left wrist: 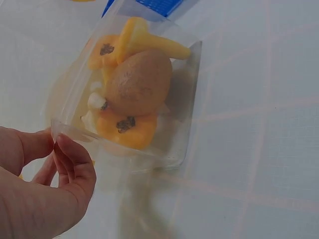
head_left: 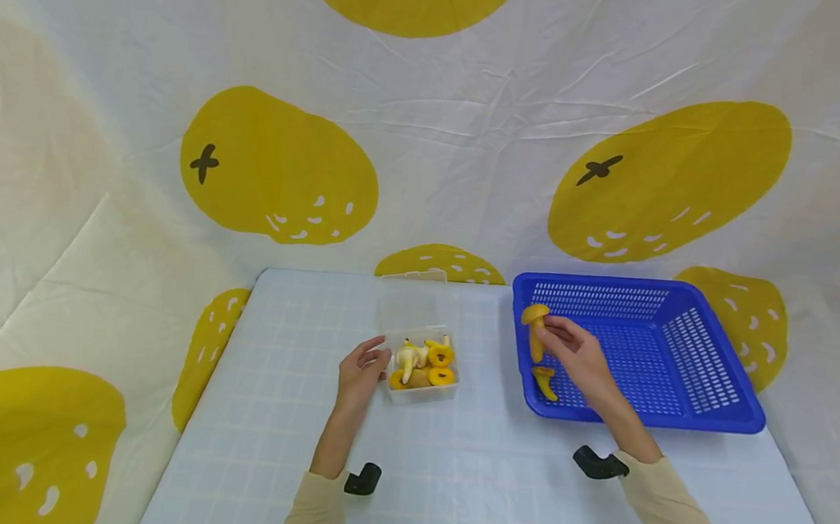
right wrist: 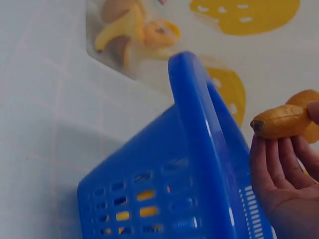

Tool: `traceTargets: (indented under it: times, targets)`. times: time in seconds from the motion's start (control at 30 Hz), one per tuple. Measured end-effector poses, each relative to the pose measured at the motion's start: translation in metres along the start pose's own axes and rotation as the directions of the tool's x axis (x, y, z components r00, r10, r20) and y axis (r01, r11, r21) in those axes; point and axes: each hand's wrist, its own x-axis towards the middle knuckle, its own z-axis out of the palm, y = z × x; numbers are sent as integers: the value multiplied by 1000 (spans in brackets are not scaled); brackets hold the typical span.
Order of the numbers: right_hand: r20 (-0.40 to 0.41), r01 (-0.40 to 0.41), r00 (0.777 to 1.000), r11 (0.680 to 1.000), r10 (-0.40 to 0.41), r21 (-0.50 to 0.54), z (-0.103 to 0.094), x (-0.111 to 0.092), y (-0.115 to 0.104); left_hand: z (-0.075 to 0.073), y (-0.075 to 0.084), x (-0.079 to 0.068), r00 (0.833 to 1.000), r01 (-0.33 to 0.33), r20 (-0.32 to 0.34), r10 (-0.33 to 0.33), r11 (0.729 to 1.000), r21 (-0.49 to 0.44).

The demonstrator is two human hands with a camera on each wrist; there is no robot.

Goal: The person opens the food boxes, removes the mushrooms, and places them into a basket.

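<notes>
My left hand pinches the rim of a clear plastic box between thumb and fingertips. Inside the box lie several yellow and cream mushrooms and a brown egg-shaped piece; the left wrist view shows them through the clear wall. Over the left end of a blue basket, my right hand holds a yellow mushroom, cap up in the head view. In the right wrist view its dark-tipped stem lies across the fingers. A second yellow mushroom is in the basket below that hand.
The box's clear lid is folded back behind it. Box and basket stand apart on a pale checked tablecloth. At the table's far edge hangs a white curtain with yellow fruit prints.
</notes>
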Motion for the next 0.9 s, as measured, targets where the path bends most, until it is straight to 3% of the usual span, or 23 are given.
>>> traceTargets:
  times: [0.2,0.37,0.57,0.9]
  targets:
    - [-22,8,1000,1000,-9,-20,-26,-7,12,-1,3,0,1000,9,16,-9,1000,-7]
    - [-14,-54,999,990,52,-130,-40,-6,24,-1,19,-9,999,20,32,-20,1000,0]
    - [7,-132,990,952,139,-276,-46,-2,35,0,37,-21,999,13,33,-13,1000,-9]
    - [101,-89,982,855,162,-511,-49,7,47,-2,34,-21,999,2,53,0,999,-37]
